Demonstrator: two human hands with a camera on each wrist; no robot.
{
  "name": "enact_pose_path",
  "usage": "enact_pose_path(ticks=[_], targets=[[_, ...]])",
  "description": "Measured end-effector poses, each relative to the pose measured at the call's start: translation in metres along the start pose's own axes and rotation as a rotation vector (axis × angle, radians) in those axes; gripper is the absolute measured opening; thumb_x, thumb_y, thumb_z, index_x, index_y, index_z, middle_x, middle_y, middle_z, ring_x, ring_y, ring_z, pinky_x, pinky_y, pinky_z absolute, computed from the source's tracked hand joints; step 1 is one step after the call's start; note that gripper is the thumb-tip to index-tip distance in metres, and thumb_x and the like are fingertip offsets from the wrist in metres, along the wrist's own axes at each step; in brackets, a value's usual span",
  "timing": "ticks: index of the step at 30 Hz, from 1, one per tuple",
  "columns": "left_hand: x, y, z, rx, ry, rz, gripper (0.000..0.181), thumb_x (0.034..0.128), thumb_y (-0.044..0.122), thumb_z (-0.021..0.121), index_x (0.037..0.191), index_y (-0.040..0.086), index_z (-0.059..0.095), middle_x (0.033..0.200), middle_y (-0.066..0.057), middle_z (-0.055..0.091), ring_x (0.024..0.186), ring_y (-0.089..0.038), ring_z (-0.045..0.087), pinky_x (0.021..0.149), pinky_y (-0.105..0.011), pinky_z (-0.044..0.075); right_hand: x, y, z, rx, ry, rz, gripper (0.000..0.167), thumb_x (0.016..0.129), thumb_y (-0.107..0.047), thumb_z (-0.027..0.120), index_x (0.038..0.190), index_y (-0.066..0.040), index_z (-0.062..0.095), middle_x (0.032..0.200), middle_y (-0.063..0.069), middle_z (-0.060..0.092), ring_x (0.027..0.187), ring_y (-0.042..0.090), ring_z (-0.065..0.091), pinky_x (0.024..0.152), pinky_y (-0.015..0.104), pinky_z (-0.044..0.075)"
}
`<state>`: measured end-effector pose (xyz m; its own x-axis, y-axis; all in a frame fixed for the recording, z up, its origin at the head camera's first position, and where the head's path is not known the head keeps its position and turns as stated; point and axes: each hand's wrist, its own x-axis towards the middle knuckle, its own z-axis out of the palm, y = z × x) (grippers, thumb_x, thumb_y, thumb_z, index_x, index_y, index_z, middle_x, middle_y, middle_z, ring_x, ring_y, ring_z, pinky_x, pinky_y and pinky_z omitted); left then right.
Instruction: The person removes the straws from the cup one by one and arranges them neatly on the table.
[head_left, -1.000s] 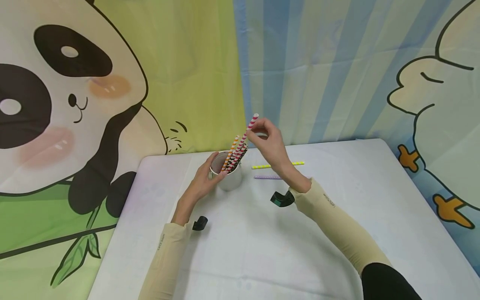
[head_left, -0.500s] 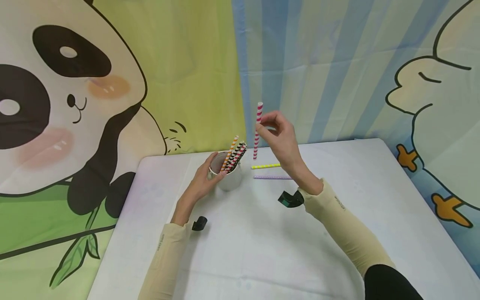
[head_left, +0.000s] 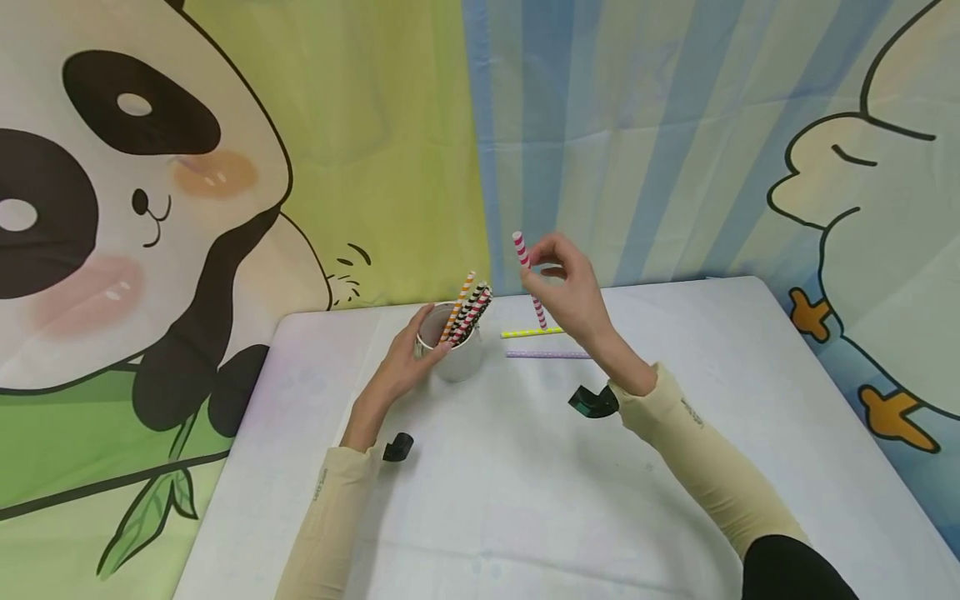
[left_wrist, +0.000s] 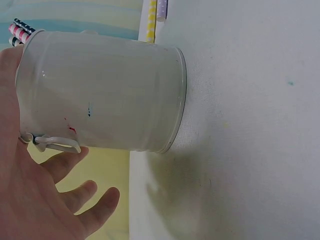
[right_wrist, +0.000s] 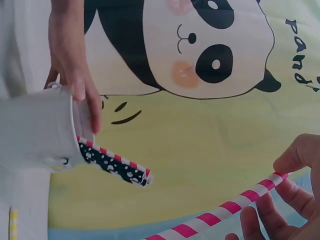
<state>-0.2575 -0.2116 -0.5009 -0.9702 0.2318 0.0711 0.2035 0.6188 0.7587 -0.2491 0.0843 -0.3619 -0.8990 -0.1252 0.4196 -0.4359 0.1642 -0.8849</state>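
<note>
My left hand (head_left: 408, 362) grips the rim of a small white metal bucket (left_wrist: 105, 90), which stands on the table. Several paper straws (head_left: 470, 312) lean to the right inside it: orange-striped, pink-striped and black patterned ones. To the bucket's right, my right hand (head_left: 573, 296) pinches a pink-and-white striped straw (right_wrist: 220, 211) between thumb and fingers, off the table and apart from the bucket. Under that hand lie a yellow straw (head_left: 525, 334) with white marks and a pale purple dotted straw (head_left: 543, 355), both partly hidden by the hand and wrist in the head view.
The white-covered table (head_left: 480, 500) ends at a cloth backdrop (head_left: 405, 150) with a printed panda on the left and blue stripes on the right. A black wrist camera mount (head_left: 594, 402) sits by the right cuff, another (head_left: 398, 447) by the left.
My right hand has drawn the pink-striped straw up out of the bucket and carried it right, then lowered it slightly with its lower end swinging rightward. The left hand stays on the bucket.
</note>
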Motion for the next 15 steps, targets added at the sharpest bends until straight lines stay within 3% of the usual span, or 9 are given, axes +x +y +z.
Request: enact_pose_path(ticks=[7,15], targets=[[0.0009,-0.0006,0.0007,0.002,0.002,0.011,0.080,0.0954,0.052,0.061,0.160,0.029,0.021,0.160,-0.010,0.036,0.146,-0.034,0.036,0.116,-0.059,0.030,-0.0017,0.0048,-0.0048,-0.141,-0.059,-0.021,0.009,0.091,-0.014,0.065,0.099,-0.013,0.063,0.103,0.001,0.061,0.106,0.015,0.058,0.098,0.042,0.045],[0.0014,-0.0019,0.0007,-0.007,0.004,0.005,0.080,0.0953,0.051,0.062,0.160,0.028,0.022,0.159,-0.010,0.038,0.144,-0.034,0.038,0.115,-0.059,0.032,-0.0047,0.0100,-0.0099,-0.301,-0.162,-0.044,0.006,0.089,-0.016,0.065,0.093,-0.019,0.063,0.104,-0.001,0.061,0.104,0.015,0.054,0.095,0.045,0.044]])
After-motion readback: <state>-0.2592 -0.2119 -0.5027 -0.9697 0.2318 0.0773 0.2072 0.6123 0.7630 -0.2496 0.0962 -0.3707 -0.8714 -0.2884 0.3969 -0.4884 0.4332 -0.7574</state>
